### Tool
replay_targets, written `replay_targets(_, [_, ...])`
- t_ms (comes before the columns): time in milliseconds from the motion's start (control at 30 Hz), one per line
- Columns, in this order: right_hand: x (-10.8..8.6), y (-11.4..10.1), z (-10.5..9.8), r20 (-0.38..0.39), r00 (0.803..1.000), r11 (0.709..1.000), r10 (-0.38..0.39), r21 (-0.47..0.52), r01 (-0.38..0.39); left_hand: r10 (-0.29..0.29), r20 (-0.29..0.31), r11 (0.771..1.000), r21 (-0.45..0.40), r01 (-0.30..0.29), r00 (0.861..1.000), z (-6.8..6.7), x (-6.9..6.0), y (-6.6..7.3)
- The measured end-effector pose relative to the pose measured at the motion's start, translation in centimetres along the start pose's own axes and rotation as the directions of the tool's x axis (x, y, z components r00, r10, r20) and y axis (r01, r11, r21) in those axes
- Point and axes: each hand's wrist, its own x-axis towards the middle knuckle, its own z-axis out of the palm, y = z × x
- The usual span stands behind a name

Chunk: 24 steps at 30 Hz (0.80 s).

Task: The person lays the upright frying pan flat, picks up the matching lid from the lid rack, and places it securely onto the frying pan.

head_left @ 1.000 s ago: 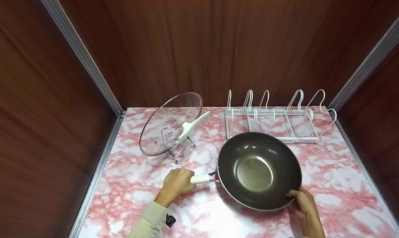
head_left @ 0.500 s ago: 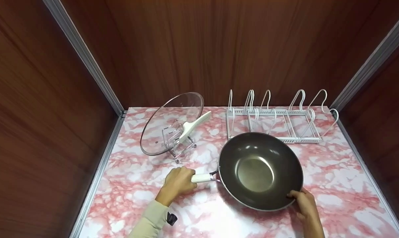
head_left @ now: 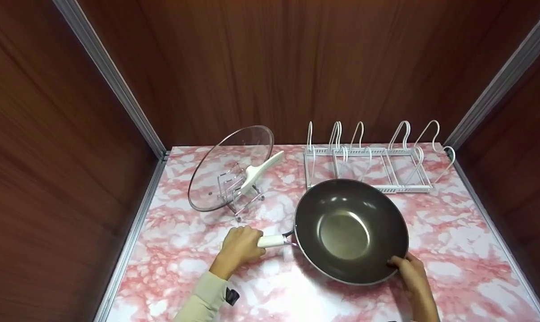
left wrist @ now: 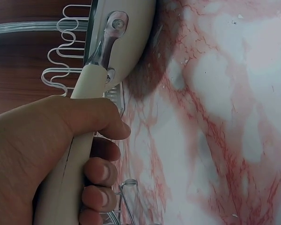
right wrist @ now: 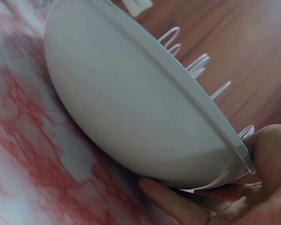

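Observation:
A deep wok (head_left: 346, 235) with a dark inside and a cream outer wall (right wrist: 126, 93) sits low over the table in front of the white rack. My left hand (head_left: 242, 245) grips its cream handle (left wrist: 86, 86), fingers wrapped round it in the left wrist view. At the wok's near right rim, my right hand (head_left: 411, 270) holds on with the thumb over the inside edge and fingers beneath the outer wall. Whether the wok's base touches the table, I cannot tell. A glass lid (head_left: 232, 167) with a cream handle leans tilted in a small wire stand (head_left: 241, 197) at the left.
The white pan rack (head_left: 373, 152) with several upright wire loops stands at the back right, partly behind the wok. Wood-grain walls (head_left: 288, 71) close in the back and both sides. The table (head_left: 185, 264) has a red and white marbled top.

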Motion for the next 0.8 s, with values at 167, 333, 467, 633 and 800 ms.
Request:
replay_targets(167, [0.15,-0.16,0.10,-0.006,1.000,0.999,-0.025,-0.026,0.024,0.002,0.001,1.000,0.002,-0.002,1.000,0.03,-0.07,-0.02])
replay_targets(333, [-0.09,0.04,0.21,0.004,1.000,1.000,-0.026,-0.006,0.026,0.005,-0.008,1.000,0.015,-0.004,1.000,0.01,-0.13,0.07])
replay_targets(467, [-0.08,0.01,0.17,-0.003,0.999,0.999,-0.034,-0.028,0.034,0.001,0.002,1.000,0.018,-0.001,1.000,-0.07,-0.11,0.15])
replay_targets(633, [0.10,-0.31,-0.01,-0.010,0.999,0.993,-0.044,-0.111,0.043,-0.007,0.026,1.000,0.015,0.007,1.000,-0.15,-0.01,0.23])
replay_targets(800, [0.18,-0.84,-0.15,-0.023,0.997,0.979,-0.071,-0.191,0.066,-0.003,0.028,1.000,0.005,0.003,1.000,-0.12,-0.01,0.21])
